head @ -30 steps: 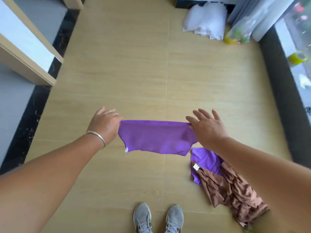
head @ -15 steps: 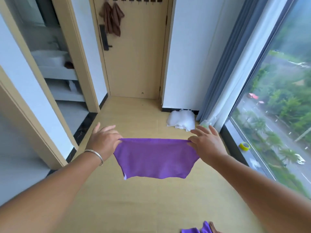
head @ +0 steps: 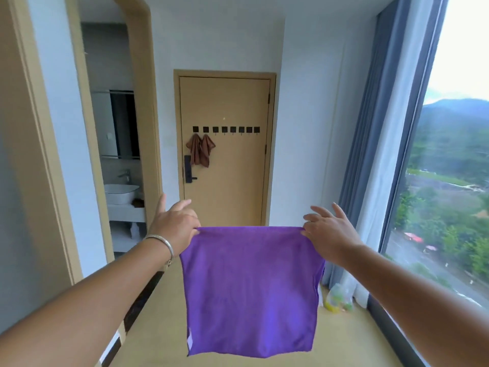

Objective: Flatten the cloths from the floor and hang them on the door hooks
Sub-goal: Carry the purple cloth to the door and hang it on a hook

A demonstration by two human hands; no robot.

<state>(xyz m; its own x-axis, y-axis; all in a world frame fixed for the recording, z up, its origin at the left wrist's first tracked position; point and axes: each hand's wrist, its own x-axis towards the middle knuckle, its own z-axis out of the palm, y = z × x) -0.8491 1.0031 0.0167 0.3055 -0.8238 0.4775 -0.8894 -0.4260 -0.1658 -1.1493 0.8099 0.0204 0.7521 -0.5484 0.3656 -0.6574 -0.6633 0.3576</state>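
While pinched at its two top corners, purple cloth (head: 251, 290) hanging flat and square in mid-air, well short of the door (head: 227, 181) ahead. Left hand (head: 174, 225) pinching the upper left corner between thumb and a finger, remaining fingers lifted and spread forward, silver bracelet (head: 162, 243) on the wrist. Right hand (head: 329, 231) pinching the upper right corner the same way, other fingers raised and fanned. Top edge of the cloth stretched straight between the two hands, lower edge free, small white tag (head: 189, 341) near the bottom left corner. On the door, a row of dark square door hooks (head: 225, 129) at about mid-height; two brown cloths (head: 200, 151) hung from the leftmost hooks, side by side and touching, just above the dark door handle (head: 188, 169). To the left, an arched opening with a white basin (head: 121, 193) and tap inside. To the right, blue and white curtains (head: 381, 154) beside a tall window (head: 449, 181), and a clear bag (head: 337, 300) with yellow and green contents on the floor (head: 164, 327) at the curtain's foot, beside the cloth's right edge in view.
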